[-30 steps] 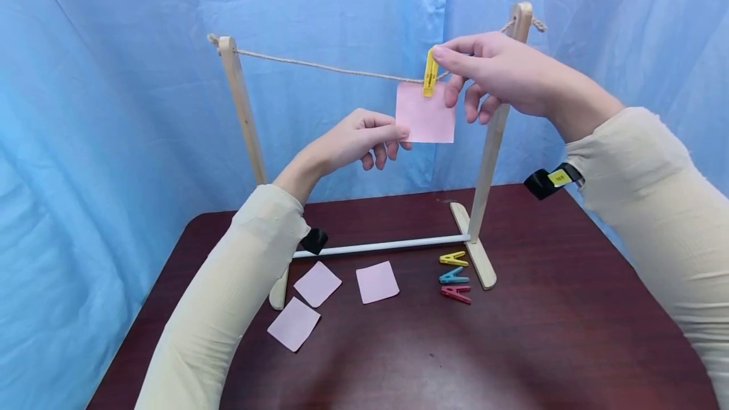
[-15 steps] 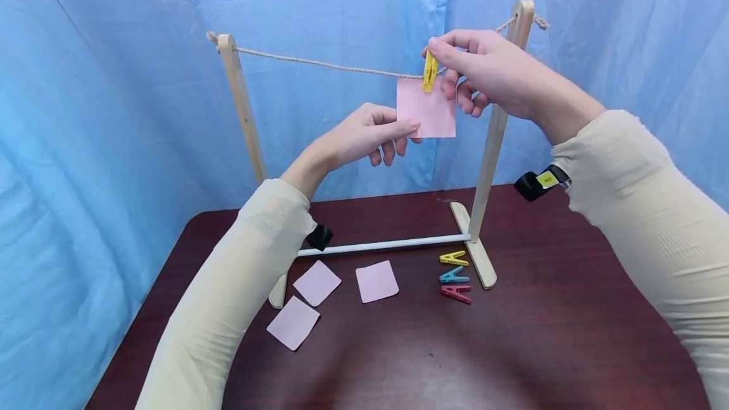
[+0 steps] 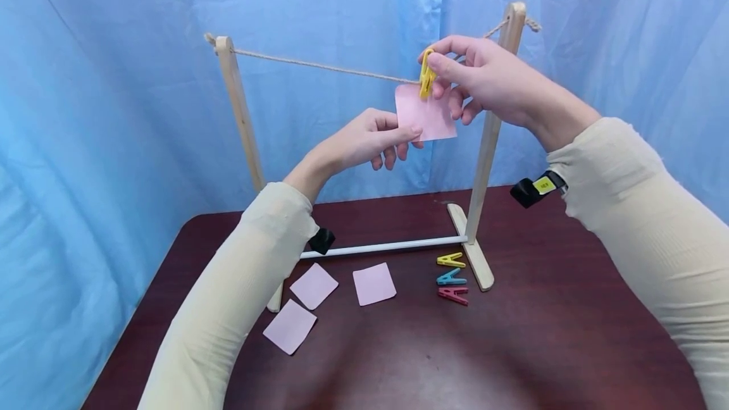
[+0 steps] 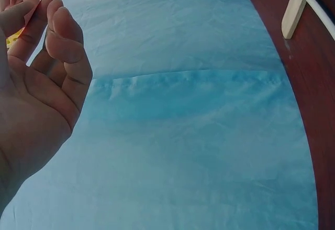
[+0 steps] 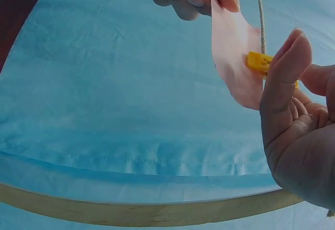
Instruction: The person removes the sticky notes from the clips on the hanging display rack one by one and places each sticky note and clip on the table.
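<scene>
A square pink paper note (image 3: 418, 112) is up at the rope (image 3: 324, 66), its top edge overlapping the line. My left hand (image 3: 364, 139) pinches the note's lower left part between thumb and fingers. With thumb and index finger, my right hand (image 3: 490, 78) pinches a yellow clothespin (image 3: 426, 74), whose tip lies over the note's top edge at the rope. In the right wrist view the clothespin (image 5: 257, 61) sits on the curved note (image 5: 233, 52) close by the rope (image 5: 261, 20). The left wrist view shows my left hand (image 4: 44, 78) with only a sliver of the note.
Two wooden posts (image 3: 242, 109) carry the rope, joined below by a white bar (image 3: 393, 246). On the dark table (image 3: 512, 347) lie three pink notes (image 3: 374, 284) and three clothespins, yellow (image 3: 451, 260), blue (image 3: 451, 277) and red (image 3: 453, 295). A blue curtain (image 3: 319, 5) hangs behind.
My left thumb has slid a little to the right along the note. The clothespin has turned slightly in my right hand, and the note now tilts a bit. The things on the table stay put.
</scene>
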Available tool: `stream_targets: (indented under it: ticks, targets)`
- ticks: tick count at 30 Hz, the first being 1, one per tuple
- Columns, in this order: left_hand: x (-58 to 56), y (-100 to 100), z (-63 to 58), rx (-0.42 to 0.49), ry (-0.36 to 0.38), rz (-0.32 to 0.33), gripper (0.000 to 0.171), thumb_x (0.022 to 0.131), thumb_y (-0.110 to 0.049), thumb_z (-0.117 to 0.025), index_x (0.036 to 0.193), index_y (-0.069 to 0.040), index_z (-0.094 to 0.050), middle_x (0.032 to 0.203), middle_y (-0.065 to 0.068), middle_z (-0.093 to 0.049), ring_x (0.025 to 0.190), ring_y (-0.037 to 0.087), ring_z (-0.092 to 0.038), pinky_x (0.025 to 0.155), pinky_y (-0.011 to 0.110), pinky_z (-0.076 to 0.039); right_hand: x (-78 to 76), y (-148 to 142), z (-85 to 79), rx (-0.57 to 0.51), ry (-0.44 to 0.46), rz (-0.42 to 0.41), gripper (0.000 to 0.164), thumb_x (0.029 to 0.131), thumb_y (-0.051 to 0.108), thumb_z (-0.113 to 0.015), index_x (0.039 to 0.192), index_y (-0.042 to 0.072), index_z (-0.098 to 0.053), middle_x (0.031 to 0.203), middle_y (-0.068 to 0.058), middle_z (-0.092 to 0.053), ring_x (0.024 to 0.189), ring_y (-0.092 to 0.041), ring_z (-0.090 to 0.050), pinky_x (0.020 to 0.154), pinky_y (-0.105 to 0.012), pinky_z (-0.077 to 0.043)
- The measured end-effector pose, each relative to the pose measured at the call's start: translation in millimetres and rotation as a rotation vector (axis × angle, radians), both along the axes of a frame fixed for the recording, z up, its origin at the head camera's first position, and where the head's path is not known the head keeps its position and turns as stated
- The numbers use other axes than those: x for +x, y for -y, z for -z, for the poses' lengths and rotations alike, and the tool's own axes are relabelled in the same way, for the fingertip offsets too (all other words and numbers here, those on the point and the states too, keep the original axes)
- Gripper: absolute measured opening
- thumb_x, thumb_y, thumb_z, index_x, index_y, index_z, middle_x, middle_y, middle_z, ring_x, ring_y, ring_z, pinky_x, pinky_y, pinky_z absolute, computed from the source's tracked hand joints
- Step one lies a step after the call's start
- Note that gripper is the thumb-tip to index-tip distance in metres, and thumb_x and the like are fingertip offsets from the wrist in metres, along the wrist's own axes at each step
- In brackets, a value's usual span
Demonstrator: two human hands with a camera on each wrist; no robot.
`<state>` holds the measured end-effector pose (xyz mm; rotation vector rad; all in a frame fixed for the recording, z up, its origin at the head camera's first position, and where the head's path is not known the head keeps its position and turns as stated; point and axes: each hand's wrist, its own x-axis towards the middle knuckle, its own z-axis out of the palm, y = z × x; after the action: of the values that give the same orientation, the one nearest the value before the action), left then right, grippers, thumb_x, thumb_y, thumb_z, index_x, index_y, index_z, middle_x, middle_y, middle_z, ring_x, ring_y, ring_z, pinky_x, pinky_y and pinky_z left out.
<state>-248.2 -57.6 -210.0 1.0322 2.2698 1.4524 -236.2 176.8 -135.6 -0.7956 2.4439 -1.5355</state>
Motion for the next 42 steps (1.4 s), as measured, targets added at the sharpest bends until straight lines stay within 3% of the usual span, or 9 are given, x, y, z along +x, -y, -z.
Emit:
stream_targets:
  ticks: [7,17,27,36,42]
  targets:
    - [2.7,1,3.9,0.006,0.007,-0.02,0.032,0.104,-0.035,-0.058,0.098,-0.009,-0.075,0.085,0.018,-0.064,0.066,0.032,-0.058,0.055,0.033,-0.048,1.2,0,4.7,0.008,-0.031,0.004,0.038,0.106,0.037,-0.05,0.134,0.011,-0.048,0.1,-0.015,-0.061,0.058,-0.023,-0.058,0.051,-0.031,-0.054]
    - [2.6,-3,2.0,0.016,-0.026,-0.033,0.031,0.105,-0.036,-0.056,0.105,-0.011,-0.074,0.084,0.013,-0.065,0.067,0.032,-0.06,0.056,0.035,-0.048,1.2,-3,3.7,-0.003,-0.049,-0.004,0.036,0.107,0.035,-0.046,0.134,0.011,-0.047,0.098,-0.013,-0.062,0.055,-0.023,-0.057,0.048,-0.031,-0.051]
    - [1.5,-7,2.3,0.028,-0.014,-0.063,0.03,0.105,-0.034,-0.055,0.107,-0.01,-0.073,0.086,0.012,-0.064,0.068,0.031,-0.06,0.057,0.034,-0.048,-0.3,-9,8.0,-0.041,-0.05,0.009,0.036,0.107,0.036,-0.048,0.133,0.012,-0.047,0.097,-0.014,-0.062,0.055,-0.023,-0.058,0.049,-0.031,-0.051]
    - [1.4,-6,-3.7,0.033,-0.05,-0.086,0.032,0.105,-0.036,-0.055,0.098,-0.008,-0.069,0.085,0.012,-0.064,0.069,0.031,-0.061,0.057,0.035,-0.049,0.3,-10,3.9,-0.071,-0.078,-0.013,0.032,0.107,0.034,-0.047,0.13,0.012,-0.047,0.096,-0.015,-0.062,0.055,-0.023,-0.058,0.048,-0.031,-0.051]
    - [1.4,-6,-9.9,0.036,-0.078,-0.091,0.036,0.104,-0.037,-0.056,0.091,-0.006,-0.067,0.089,0.02,-0.064,0.068,0.031,-0.061,0.057,0.035,-0.049,2.8,-12,-1.5,-0.091,-0.071,-0.023,0.036,0.107,0.034,-0.048,0.134,0.01,-0.046,0.097,-0.015,-0.064,0.055,-0.023,-0.058,0.047,-0.03,-0.05]
